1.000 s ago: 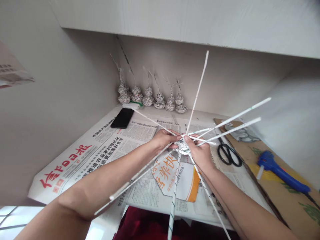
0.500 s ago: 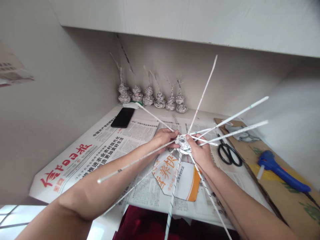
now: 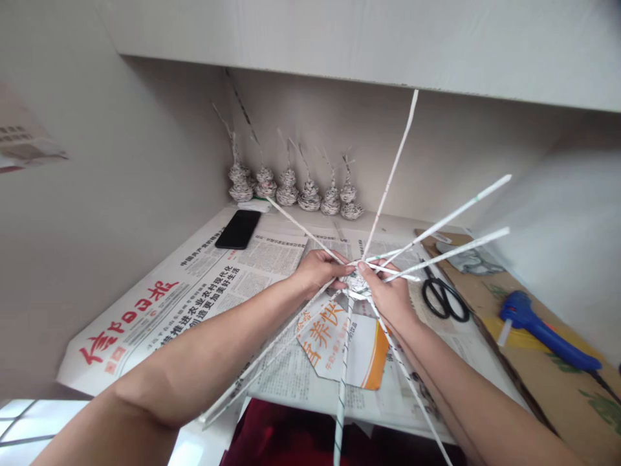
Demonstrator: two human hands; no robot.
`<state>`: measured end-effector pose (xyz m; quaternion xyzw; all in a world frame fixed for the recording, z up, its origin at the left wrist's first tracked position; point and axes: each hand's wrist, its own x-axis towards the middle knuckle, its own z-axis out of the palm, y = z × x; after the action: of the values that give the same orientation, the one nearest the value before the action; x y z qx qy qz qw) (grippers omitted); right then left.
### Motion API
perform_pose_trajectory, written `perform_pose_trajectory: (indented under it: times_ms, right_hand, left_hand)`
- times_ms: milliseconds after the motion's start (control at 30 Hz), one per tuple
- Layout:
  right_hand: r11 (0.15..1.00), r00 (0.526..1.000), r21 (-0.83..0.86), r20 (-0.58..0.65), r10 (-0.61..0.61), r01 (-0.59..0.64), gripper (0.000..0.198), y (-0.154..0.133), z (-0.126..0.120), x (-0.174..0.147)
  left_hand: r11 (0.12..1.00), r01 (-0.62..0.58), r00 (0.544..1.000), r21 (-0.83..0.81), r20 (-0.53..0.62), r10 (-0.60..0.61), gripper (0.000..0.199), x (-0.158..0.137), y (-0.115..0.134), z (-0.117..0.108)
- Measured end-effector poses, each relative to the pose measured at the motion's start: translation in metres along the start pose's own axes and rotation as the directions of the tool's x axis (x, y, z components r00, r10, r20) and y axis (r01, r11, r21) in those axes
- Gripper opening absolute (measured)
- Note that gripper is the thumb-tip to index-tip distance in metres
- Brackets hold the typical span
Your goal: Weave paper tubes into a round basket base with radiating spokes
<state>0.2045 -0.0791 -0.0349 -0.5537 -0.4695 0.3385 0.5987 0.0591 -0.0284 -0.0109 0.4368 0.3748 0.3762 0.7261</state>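
A small woven base of paper rods (image 3: 358, 285) is held up between both hands, with several long white rolled-paper rods radiating from it. My left hand (image 3: 324, 270) is closed on the base's left edge, thumb pointing in toward the centre. From the right, my right hand (image 3: 387, 288) pinches the base with its thumb on top; its other fingers are partly hidden behind the rods. One paper rod (image 3: 392, 168) stands up toward the back, and another paper rod (image 3: 341, 388) points down toward me. Below the hands lies an eight-sided-looking printed carton piece (image 3: 334, 362).
Newspaper (image 3: 194, 304) covers the table. A black phone (image 3: 239, 229) lies at left, and several gourd-shaped paper weavings (image 3: 309, 195) line the back wall. At right are black scissors (image 3: 444, 298) and a blue glue gun (image 3: 546, 333) on cardboard (image 3: 582, 388). A shelf edge (image 3: 339, 39) overhangs.
The lower-left rod has swung down beside its neighbour, closer to my left forearm. My left thumb has moved further over the base. The right-hand rods have shifted slightly left.
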Motion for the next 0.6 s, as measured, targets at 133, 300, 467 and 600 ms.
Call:
perform_pose_trajectory:
  times_ms: [133,300,467,600]
  right_hand:
    - [1.0,1.0,0.018,0.007,-0.004,0.004,0.031,0.003,0.0,0.001]
    - [0.997,0.999,0.062,0.0,0.046,-0.045,0.03,0.001,0.0,0.002]
    - [0.967,0.99,0.213,0.017,0.138,-0.138,0.031,-0.006,-0.004,0.009]
    - [0.958,0.983,0.223,0.058,0.174,-0.182,0.033,-0.006,-0.008,0.013]
  left_hand:
    - [1.0,-0.006,1.0,0.03,0.004,0.006,0.029,0.001,-0.001,-0.001]
    - [0.989,-0.028,0.977,0.145,0.212,-0.003,0.029,0.002,0.01,-0.014]
    - [0.977,0.036,0.821,0.209,0.551,-0.148,0.046,0.011,0.024,-0.046]
    - [0.993,-0.013,0.945,0.115,0.325,-0.025,0.038,0.02,0.013,-0.051]
